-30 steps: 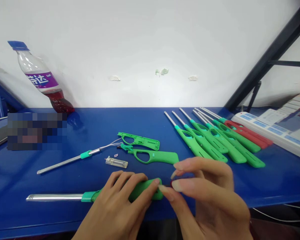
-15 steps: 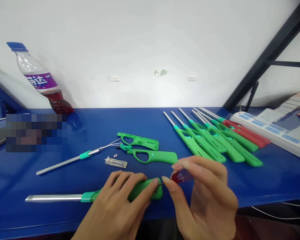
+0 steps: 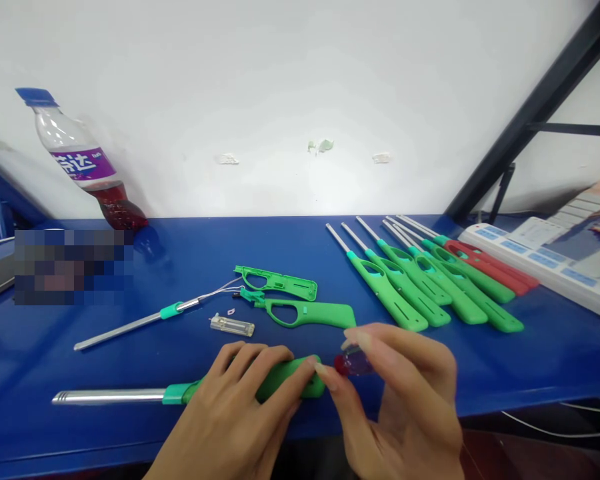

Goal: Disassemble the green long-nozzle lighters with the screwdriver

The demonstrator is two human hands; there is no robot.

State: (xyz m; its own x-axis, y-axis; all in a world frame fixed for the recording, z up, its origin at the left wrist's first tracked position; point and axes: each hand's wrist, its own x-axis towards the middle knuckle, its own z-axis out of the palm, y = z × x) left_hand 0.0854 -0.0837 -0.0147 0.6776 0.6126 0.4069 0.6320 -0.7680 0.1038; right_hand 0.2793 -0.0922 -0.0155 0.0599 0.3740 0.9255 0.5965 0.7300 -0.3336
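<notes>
Under my left hand (image 3: 250, 393) lies a long-necked green gas lighter (image 3: 285, 379), its metal tube (image 3: 110, 397) pointing left. My left fingers are wrapped over its handle and hold it on the table. In my right hand (image 3: 405, 400) is a small screwdriver (image 3: 354, 361) with a see-through red and purple handle. Its tip is hidden behind my right thumb, at the lighter's butt end. Beyond my hands lie an opened lighter's green shell half (image 3: 280, 283), another green handle part (image 3: 330, 313), a metal tube with wires (image 3: 125, 330) and a clear fuel tank (image 3: 233, 325).
Several green lighters (image 3: 395, 293) and red ones (image 3: 495, 267) lie in a row at the right, beside a white power strip (image 3: 545, 267). A drink bottle (image 3: 87, 160) stands at the back left on the blue table (image 3: 195, 240). Behind is a white wall (image 3: 290, 87).
My right hand has moved a little left and down with the screwdriver, bringing my thumb against the lighter's end. My left hand and the lighter have stayed put.
</notes>
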